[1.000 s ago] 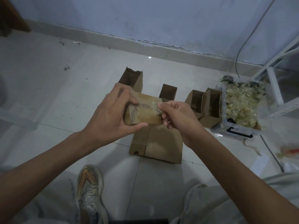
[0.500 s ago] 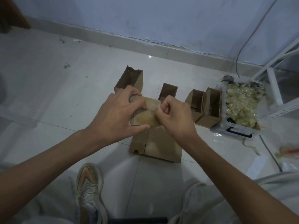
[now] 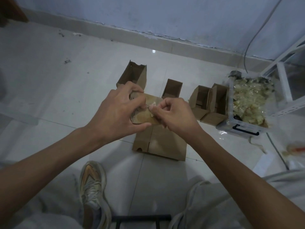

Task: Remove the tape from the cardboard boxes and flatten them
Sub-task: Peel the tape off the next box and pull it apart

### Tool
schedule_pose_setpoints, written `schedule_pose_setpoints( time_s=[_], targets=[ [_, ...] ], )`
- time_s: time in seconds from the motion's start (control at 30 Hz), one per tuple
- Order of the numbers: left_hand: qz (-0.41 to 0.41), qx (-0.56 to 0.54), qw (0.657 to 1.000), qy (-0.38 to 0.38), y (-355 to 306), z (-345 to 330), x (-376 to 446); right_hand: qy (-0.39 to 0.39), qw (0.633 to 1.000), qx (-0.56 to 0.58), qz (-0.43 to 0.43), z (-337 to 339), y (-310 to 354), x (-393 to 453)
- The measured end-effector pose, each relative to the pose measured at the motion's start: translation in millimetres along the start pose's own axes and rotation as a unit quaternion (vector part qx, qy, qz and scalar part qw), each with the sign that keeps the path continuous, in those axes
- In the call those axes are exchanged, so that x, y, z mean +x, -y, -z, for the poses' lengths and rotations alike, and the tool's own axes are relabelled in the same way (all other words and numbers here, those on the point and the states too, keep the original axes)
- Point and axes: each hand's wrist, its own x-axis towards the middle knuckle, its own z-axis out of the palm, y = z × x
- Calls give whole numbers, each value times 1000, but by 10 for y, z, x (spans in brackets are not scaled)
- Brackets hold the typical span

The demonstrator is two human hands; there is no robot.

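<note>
Currently, per-item status:

held box: small cardboard box [image 3: 145,113] held up between both hands, above the flattened cardboard [image 3: 161,144] on the floor.
left hand: left hand [image 3: 115,113] wraps the box's left end, fingers over the top, thumb under the bottom edge. Firm clamp, it's the anchor.
right hand: right hand [image 3: 175,113] sits at the box's right side, fingertips [image 3: 154,109] pinched tight on a crumpled bit of tape [image 3: 151,106] on the facing panel.
tape vs hands: the tape tab lies just right of the left hand's fingertips, directly at the right hand's pinch. The right hand is the one on it.
box axis: long axis runs left-right, hand to hand; the taped face points up at the camera.
key relation: judging by the grip, the peel likely goes rightward, away from the anchoring left hand, along that long axis.
risk: tape looks thin and bunched; could tear short. How much is still stuck, can't tell.
queue: four open boxes [image 3: 172,88] stand beyond the hands; bin of tape scraps [image 3: 252,103] well out past the right hand.
</note>
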Motion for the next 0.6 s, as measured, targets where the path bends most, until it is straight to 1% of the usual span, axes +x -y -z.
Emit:
schedule_pose_setpoints(
  time_s=[0.03, 0.07, 0.1, 0.13, 0.2, 0.23, 0.27, 0.3, 0.33, 0.37, 0.4, 0.43, 0.47, 0.5, 0.53, 0.6],
  targets=[
    [-3, 0, 1000, 2, -1, -4, -2, 15, 1000, 13, -8, 15, -18, 11],
    [-7, -4, 1000, 4, 4, -3, -2, 36, 998, 51, -27, 52, -40, 21],
    [-11, -12, 1000, 6, 11, 4, -5, 65, 990, 112, -54, 104, -77, 40],
    [-14, -24, 1000, 6, 26, 15, -4, 97, 972, 195, -85, 162, -111, 60],
    [-12, -58, 998, -2, 62, 48, -1, 143, 911, 358, -143, 271, -159, 87],
    [-6, -77, 997, -8, 70, 64, -4, 146, 895, 392, -153, 300, -177, 94],
    [-1, -88, 996, -14, 75, 75, -6, 131, 904, 378, -149, 308, -187, 105],
    [0, -90, 996, -17, 73, 79, -8, 99, 935, 317, -126, 297, -178, 105],
    [-1, -86, 996, -18, 67, 79, -8, 51, 968, 227, -91, 270, -162, 94],
    [-2, -81, 997, -18, 58, 77, -6, -7, 991, 126, -46, 237, -136, 75],
    [-5, -74, 997, -18, 49, 76, 0, -67, 997, 25, 4, 201, -125, 66],
    [-7, -67, 998, -20, 40, 74, 5, -109, 990, -73, 52, 164, -121, 58],
    [-9, -61, 998, -22, 32, 72, 8, -127, 976, -157, 86, 120, -110, 44],
    [-10, -57, 998, -23, 29, 68, 10, -133, 964, -203, 109, 71, -87, 27],
    [-11, -51, 998, -22, 28, 63, 11, -127, 963, -204, 119, 33, -69, 22],
    [-14, -35, 999, -19, 32, 57, 9, -89, 983, -115, 116, -14, -38, 7]
  ],
)
